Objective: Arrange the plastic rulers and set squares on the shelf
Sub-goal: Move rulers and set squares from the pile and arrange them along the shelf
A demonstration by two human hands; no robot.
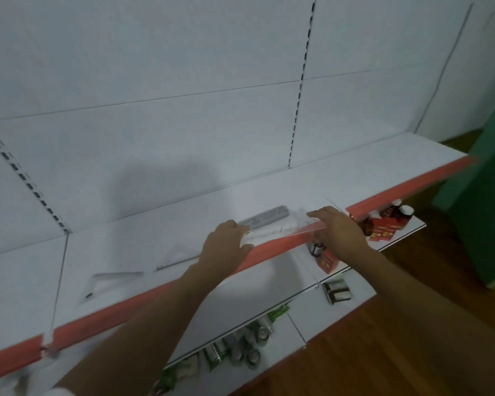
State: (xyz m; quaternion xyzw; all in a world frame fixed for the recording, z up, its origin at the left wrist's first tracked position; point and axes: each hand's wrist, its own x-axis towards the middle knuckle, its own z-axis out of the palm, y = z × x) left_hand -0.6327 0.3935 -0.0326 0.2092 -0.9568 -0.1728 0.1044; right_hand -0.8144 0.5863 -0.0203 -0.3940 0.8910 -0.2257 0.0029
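A person is standing before a white shelf (pixel 383 164) with a red front edge, and both hands are reaching to its front part. The left hand (pixel 226 247) is lying at the left end of a clear plastic ruler (pixel 283 228), with its fingers (pixel 242 228) curling over that end and the thumb showing below it near the red edge, so it is holding the ruler there. The right hand (pixel 337 230) is lying at the ruler's right end, palm down, its fingers stretching fairly straight along the top edge; the blur is making it hard to tell whether the thumb is pinching from underneath. The ruler is sitting along the shelf's front, tilted a little, with its lower long edge just above the red strip. Just behind it a grey, flat, long thing (pixel 265 217) is lying on the shelf; what it is cannot be made out.

Further left on the same shelf a clear set square (pixel 175 254) is lying flat, and left of that another clear set square (pixel 109 282) is lying near the front edge, well apart from the hands.

On the lower shelves, red boxes (pixel 382 231) and dark bottles with white caps (pixel 399 212) are standing to the right, a single red box (pixel 327 260) is sitting below the right hand, and cans (pixel 247 350) with green packets (pixel 215 357) are lying further down. A green panel (pixel 483 195) is standing at the right over a wooden floor (pixel 397 338).
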